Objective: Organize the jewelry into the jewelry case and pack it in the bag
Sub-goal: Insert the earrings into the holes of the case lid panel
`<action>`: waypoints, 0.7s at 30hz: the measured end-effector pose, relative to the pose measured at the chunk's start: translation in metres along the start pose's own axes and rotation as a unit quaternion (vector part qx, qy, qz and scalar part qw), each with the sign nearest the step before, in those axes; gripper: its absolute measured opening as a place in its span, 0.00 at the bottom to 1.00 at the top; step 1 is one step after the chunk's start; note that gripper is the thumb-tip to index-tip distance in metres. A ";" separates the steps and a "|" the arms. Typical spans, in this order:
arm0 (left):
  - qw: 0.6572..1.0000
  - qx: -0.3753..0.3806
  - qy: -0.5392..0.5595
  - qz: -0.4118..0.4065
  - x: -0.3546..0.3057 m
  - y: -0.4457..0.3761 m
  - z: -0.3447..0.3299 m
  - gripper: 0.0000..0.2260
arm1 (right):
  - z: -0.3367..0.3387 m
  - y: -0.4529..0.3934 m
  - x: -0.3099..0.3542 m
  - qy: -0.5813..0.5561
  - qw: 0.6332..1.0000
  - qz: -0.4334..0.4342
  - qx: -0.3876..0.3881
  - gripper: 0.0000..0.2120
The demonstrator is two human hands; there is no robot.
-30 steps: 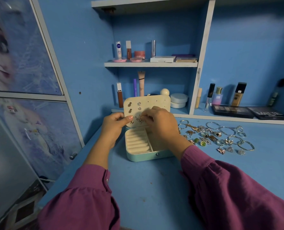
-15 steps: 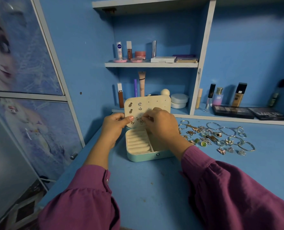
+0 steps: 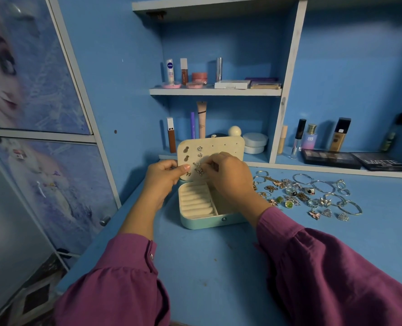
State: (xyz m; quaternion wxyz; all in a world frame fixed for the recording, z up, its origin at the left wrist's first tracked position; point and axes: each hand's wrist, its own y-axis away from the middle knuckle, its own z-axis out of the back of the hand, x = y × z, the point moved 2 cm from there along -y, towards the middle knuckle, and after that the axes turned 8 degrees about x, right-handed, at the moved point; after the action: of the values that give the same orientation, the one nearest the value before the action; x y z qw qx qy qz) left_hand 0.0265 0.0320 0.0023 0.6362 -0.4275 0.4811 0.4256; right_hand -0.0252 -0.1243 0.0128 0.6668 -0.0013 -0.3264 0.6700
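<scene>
The upright lid (image 3: 221, 147) of the jewelry case (image 3: 202, 220) is gripped by the left hand (image 3: 164, 177) at its left edge, while a star-shaped earring (image 3: 199, 171) on that lid is pinched by the right hand (image 3: 228, 177).

A white stick (image 3: 170, 69) stands on the upper shelf (image 3: 215, 91). It has a round dark blue mark with the word "NIVEA" on it. The small words under the mark are too tiny to read.

A pink and purple bottle (image 3: 310, 137) stands on the lower ledge at the right. It has the white letters "SB" on its front.

A flat black makeup box (image 3: 381, 161) lies at the far right of that ledge. Its lid says "MATTE" in big letters. A smaller line under that word is too blurry to read.

The pink jar (image 3: 199, 77) on the upper shelf has some writing on it too, but it cannot be made out.
</scene>
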 end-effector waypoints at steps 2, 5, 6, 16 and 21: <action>1.000 0.004 0.003 0.018 -0.001 0.001 0.001 0.07 | 0.000 0.000 0.001 0.003 1.000 0.003 -0.012 0.09; 0.999 0.028 0.034 0.029 -0.007 0.005 -0.002 0.04 | -0.001 0.000 0.001 0.011 1.000 0.004 -0.023 0.08; 0.998 0.035 0.043 0.028 -0.009 0.007 -0.003 0.04 | 0.000 0.000 0.001 0.011 1.000 0.004 -0.027 0.08; 0.989 0.061 0.132 0.024 -0.015 0.012 -0.006 0.13 | 0.000 -0.002 0.001 0.035 0.998 0.008 -0.043 0.12; 0.988 0.075 0.130 0.033 -0.015 0.013 -0.007 0.06 | 0.001 -0.001 0.001 0.025 0.999 0.012 -0.039 0.11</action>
State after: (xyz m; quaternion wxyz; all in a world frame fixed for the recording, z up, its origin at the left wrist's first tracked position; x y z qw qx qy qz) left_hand 0.0101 0.0273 0.0139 0.5844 -0.4141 0.6037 0.3500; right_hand -0.0246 -0.1237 0.0147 0.6662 -0.0473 -0.3356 0.6643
